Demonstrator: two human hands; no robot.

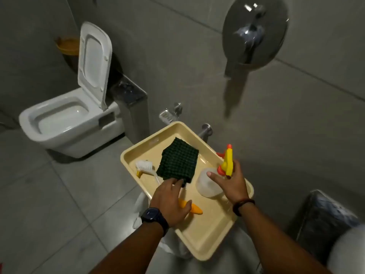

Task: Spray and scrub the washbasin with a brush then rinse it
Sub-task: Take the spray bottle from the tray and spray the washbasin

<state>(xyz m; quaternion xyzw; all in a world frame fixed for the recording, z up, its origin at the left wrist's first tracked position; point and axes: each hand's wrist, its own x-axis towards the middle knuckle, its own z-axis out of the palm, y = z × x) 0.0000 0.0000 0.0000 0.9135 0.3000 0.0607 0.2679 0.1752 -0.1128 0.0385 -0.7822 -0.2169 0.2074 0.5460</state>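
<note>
A beige tray (209, 240) sits low in front of me. On it lie a dark green scrub cloth (178, 161) and a brush (145, 167) with white bristles and an orange handle end (194, 209). My left hand (170, 200) rests over the brush handle, fingertips at the cloth's near corner. My right hand (231, 181) wraps the neck of a translucent spray bottle (206, 183) with a yellow and orange trigger head (228, 161). The washbasin is not in view.
A white toilet (65, 123) with its lid up stands at the left. A chrome wall valve (254, 32) is on the grey tiled wall above. A dark bin (324, 216) stands at the lower right. Grey tile floor spreads to the left.
</note>
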